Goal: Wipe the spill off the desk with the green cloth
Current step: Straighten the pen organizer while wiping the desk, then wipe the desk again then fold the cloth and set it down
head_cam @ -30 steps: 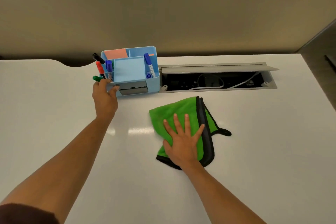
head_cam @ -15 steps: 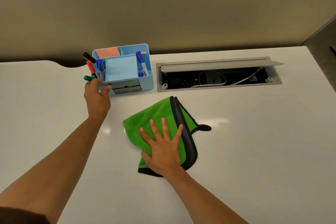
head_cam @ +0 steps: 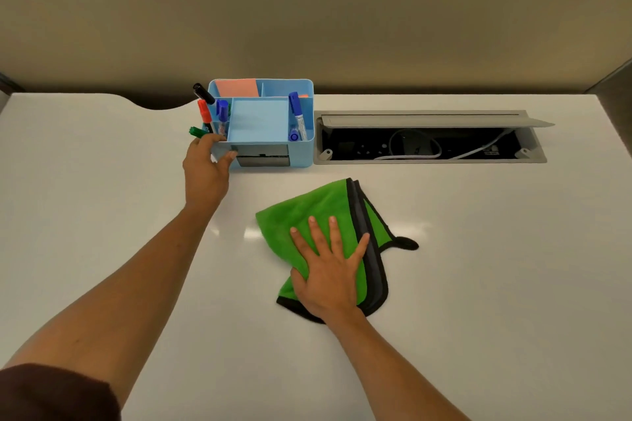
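The green cloth [head_cam: 307, 212], folded and edged in black, lies on the white desk [head_cam: 496, 267] in front of the cable box. My right hand [head_cam: 330, 270] presses flat on it with fingers spread, the thumb at the cloth's left edge. My left hand [head_cam: 207, 169] grips the front left corner of the blue desk organizer [head_cam: 260, 123]. I cannot make out any spill on the desk; only light glare shows left of the cloth.
The organizer holds several markers [head_cam: 205, 113] and sticky notes. An open cable box [head_cam: 431, 143] with white cords is recessed at the back right. A beige partition [head_cam: 307, 17] rises behind the desk.
My right hand has slid the green cloth to the left across the desk. My left hand has kept its grip on the organizer.
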Tool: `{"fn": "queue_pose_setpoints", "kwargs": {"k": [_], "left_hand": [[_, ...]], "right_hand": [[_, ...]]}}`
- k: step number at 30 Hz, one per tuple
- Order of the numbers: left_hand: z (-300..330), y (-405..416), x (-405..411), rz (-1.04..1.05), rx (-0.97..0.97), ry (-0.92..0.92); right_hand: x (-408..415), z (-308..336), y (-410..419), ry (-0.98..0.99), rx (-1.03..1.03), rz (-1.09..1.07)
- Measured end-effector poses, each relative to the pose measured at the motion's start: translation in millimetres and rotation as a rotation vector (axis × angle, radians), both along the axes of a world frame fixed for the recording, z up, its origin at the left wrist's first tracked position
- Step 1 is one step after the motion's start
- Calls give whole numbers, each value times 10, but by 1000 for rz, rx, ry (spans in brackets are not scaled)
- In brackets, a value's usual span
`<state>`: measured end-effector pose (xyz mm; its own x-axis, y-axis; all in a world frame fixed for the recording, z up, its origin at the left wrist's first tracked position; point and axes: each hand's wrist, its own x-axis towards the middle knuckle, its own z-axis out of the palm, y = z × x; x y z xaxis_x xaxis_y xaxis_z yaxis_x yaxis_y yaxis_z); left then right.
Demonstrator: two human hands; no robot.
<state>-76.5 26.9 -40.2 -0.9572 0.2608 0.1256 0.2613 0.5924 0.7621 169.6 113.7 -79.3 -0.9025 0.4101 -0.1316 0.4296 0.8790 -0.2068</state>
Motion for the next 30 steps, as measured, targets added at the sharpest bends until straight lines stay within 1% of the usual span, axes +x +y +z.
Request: {"fn": "queue_pose_setpoints", "kwargs": {"k": [3, 5, 8, 10, 13, 15, 19, 22, 26, 30], "left_hand": [[-52, -168, 65, -80, 62, 5], [-90, -341, 194, -39, 56, 10], [-188, -614, 592, 32, 29, 45], [-322, -806, 882, 42, -67, 29], [-531, -1084, 1191, -19, -268, -8], [-579, -1197, 1355, -30, -355, -4], [-583, -1274, 1707, -27, -440, -3], [-582, -1295, 1751, -47, -463, -3], [-585, -1286, 1720, -57, -502, 1], [-583, -1296, 1734, -57, -522, 14]], "right_hand": [[-160, 12, 60, -15, -2, -19], [-253, 2, 48, -14, 14, 2], [-327, -8, -11, -14, 41, 36], [-383, -3, -71, -21, 46, 57], [-472, 21, -223, -30, 37, 120], [-518, 28, -356, -35, 32, 173], [-515, 18, -591, -55, 39, 297], [-506, 32, -580, -57, 42, 333], [-503, 44, -396, -74, 32, 298], [-403, 34, -42, -47, 14, 90]]}}
